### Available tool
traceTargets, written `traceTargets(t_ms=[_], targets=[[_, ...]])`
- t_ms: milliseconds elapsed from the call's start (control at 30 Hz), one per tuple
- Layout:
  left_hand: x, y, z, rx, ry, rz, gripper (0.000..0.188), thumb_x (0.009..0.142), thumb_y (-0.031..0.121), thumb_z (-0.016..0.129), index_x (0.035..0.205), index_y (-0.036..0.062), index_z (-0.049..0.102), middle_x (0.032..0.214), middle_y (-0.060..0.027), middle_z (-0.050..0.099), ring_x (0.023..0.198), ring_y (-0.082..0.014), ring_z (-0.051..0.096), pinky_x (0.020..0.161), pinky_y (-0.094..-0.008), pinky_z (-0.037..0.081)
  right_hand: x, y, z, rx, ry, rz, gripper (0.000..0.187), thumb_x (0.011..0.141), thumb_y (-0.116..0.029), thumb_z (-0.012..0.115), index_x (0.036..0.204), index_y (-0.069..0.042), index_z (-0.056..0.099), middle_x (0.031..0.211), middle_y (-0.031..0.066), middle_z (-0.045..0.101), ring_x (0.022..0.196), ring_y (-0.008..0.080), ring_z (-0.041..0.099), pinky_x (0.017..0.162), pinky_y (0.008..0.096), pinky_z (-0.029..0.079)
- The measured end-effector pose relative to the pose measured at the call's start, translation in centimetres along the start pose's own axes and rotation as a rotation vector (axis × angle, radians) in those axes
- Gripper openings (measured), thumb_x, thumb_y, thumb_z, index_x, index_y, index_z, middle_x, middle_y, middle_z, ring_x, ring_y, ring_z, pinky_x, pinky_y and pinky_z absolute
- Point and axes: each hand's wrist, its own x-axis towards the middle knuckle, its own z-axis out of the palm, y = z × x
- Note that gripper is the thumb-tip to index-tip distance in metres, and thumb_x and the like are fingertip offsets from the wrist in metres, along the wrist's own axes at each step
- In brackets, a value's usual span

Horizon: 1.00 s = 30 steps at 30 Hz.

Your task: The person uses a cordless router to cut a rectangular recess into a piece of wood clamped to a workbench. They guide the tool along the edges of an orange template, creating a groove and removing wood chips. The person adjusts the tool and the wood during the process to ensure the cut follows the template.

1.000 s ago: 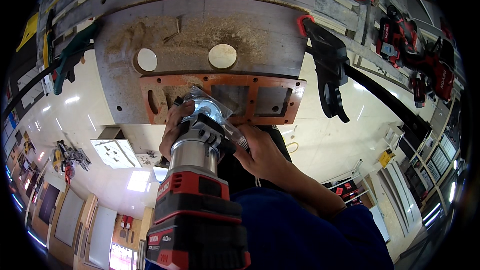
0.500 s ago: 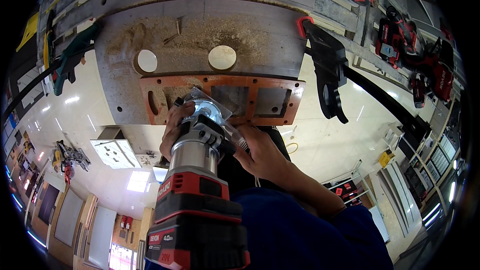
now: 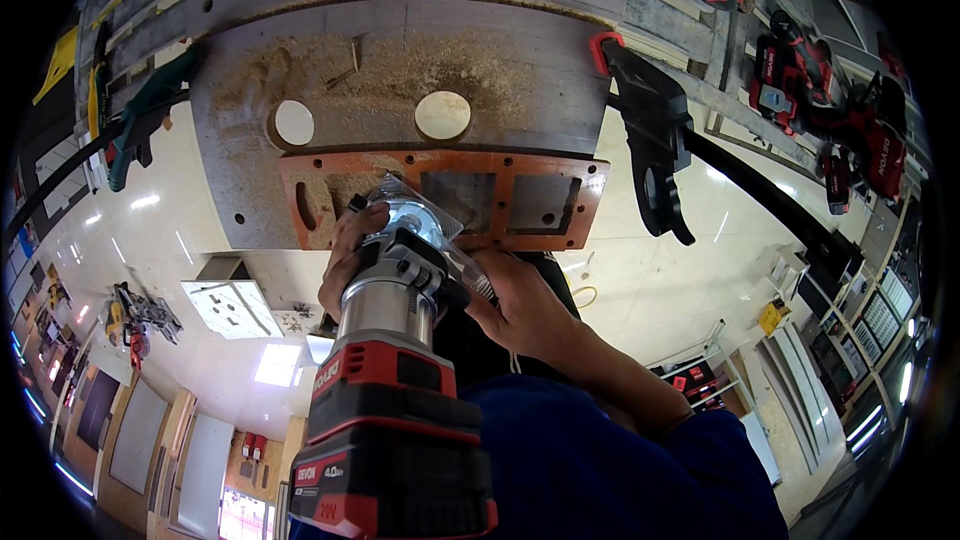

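A cordless trim router (image 3: 388, 312) with a silver body and a red-and-black battery end stands on an orange routing template (image 3: 503, 202). Its clear base is lit from inside and covers part of the template; the bit is hidden. My left hand (image 3: 346, 258) wraps round the left side of the router's base. From the right, my right hand (image 3: 520, 302) grips the base beside the clear guard, its fingertips partly hidden. The template lies along the near edge of a grey board (image 3: 545, 70), which has two round holes and scattered sawdust.
A black bar clamp with a red tip (image 3: 650, 105) holds the board's right side. Another clamp, green-handled (image 3: 150, 110), sits at the left. A small screw or bit (image 3: 354, 58) lies in the sawdust. Red power tools (image 3: 800, 90) rest on the bench at far right.
Hardly anything differs. The view has shifted very slightly; both hands keep their grip on the router, which stays at the same spot on the template.
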Motion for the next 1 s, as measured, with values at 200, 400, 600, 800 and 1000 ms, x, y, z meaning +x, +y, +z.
traceTargets(t_ms=[200, 400, 600, 800, 1000], targets=[[0.6, 0.1, 0.5, 0.031, 0.006, 0.079, 0.060, 0.083, 0.025, 0.074, 0.132, 0.0019, 0.049, 0.125, -0.0205, 0.058, 0.098, -0.0322, 0.067, 0.084, -0.0424, 0.058, 0.0, 0.3, 0.0, -0.011, -0.009, -0.009, 0.028, 0.088, -0.006, 0.066, 0.112, 0.004, 0.056, 0.104, 0.0215, 0.062, 0.096, 0.0385, 0.065, 0.084, 0.0437, 0.052], [1.7, 0.2, 1.8, 0.101, 0.036, 0.225, 0.061, 0.080, 0.023, 0.076, 0.131, -0.0008, 0.052, 0.126, -0.0175, 0.058, 0.096, -0.0292, 0.068, 0.083, -0.0388, 0.061, 0.0, 0.5, -0.4, 0.006, -0.050, 0.039, 0.031, 0.087, -0.006, 0.066, 0.115, 0.004, 0.056, 0.114, 0.0230, 0.062, 0.102, 0.0399, 0.064, 0.088, 0.0437, 0.051], [-0.8, -1.4, -1.0, 0.092, -0.112, 0.049, 0.038, 0.080, 0.006, 0.072, 0.107, 0.0038, 0.046, 0.114, -0.0284, 0.064, 0.106, -0.0441, 0.065, 0.096, -0.0599, 0.044, 0.4, -0.5, -0.6, -0.004, -0.014, -0.079, 0.034, 0.093, -0.020, 0.066, 0.117, 0.002, 0.057, 0.104, 0.0227, 0.064, 0.098, 0.0408, 0.064, 0.086, 0.0445, 0.051], [3.4, 1.8, -0.4, 0.129, -0.094, 0.292, 0.030, 0.077, 0.008, 0.075, 0.094, 0.0009, 0.052, 0.108, -0.0263, 0.065, 0.105, -0.0410, 0.067, 0.094, -0.0584, 0.047, 0.4, -0.3, -0.2, -0.016, -0.026, -0.041, 0.031, 0.094, -0.020, 0.063, 0.117, 0.001, 0.058, 0.101, 0.0239, 0.063, 0.094, 0.0431, 0.064, 0.081, 0.0428, 0.051], [3.2, 1.7, -0.1, 0.128, -0.071, 0.302, 0.032, 0.075, 0.009, 0.077, 0.096, 0.0003, 0.055, 0.110, -0.0257, 0.065, 0.107, -0.0403, 0.067, 0.095, -0.0568, 0.046, 0.5, -0.1, -0.4, -0.086, -0.014, -0.072, 0.029, 0.092, -0.015, 0.063, 0.117, -0.001, 0.059, 0.097, 0.0221, 0.064, 0.089, 0.0401, 0.066, 0.077, 0.0412, 0.052]])
